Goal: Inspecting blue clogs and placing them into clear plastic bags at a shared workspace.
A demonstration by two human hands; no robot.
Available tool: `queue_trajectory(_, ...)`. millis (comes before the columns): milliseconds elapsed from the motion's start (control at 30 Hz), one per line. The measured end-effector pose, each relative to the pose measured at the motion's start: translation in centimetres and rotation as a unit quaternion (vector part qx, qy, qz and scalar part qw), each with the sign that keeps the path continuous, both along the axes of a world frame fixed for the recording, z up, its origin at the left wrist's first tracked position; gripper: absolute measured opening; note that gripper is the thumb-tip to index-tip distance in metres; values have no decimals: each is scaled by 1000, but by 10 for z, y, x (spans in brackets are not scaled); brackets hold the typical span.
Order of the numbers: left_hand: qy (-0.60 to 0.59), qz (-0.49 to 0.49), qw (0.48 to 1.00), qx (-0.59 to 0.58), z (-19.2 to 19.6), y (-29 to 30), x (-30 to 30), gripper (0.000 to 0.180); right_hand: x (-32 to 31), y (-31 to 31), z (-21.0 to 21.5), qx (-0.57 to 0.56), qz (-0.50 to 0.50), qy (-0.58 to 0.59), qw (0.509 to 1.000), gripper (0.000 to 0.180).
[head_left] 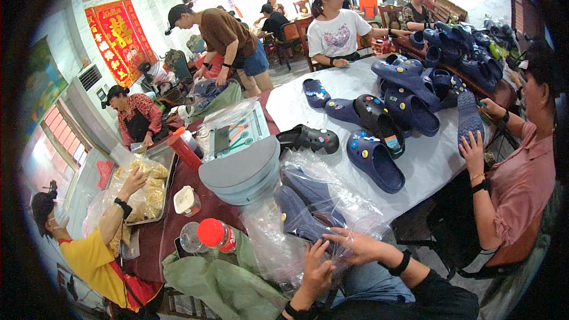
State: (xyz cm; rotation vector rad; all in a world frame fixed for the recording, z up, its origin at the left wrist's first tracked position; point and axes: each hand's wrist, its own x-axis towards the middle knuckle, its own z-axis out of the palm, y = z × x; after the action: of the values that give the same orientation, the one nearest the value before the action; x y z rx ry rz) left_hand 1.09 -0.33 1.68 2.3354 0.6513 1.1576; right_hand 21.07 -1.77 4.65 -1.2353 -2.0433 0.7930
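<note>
My left hand [315, 274] and my right hand [354, 246] meet low in the view, both gripping the edge of a clear plastic bag [320, 201]. Inside the bag lies a pair of dark blue clog shoes [302, 207]. The bag rests at the near end of a white-covered table [427, 160]. Just beyond it sit a loose dark blue clog [374, 163] with coloured charms and a black clog [308, 139].
A heap of blue clogs [409, 92] covers the table's far side. A grey stack of trays [243, 172], a red-capped jar [214, 234] and a green bag [219, 281] lie to my left. A person in pink [515, 184] holds a clog on the right; several others work around.
</note>
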Motion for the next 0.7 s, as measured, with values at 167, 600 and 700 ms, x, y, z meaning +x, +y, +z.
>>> queue_trajectory(167,-25,-3,999,-31,6,0,0,10,1,6,-3,135,31,-140,980,77)
queue_trajectory(600,20,-62,998,-18,-6,-6,-1,15,-12,27,-43,179,-114,-240,947,74)
queue_trajectory(700,22,-47,999,-6,-5,-6,0,15,-19,30,-41,198,-140,-223,944,75)
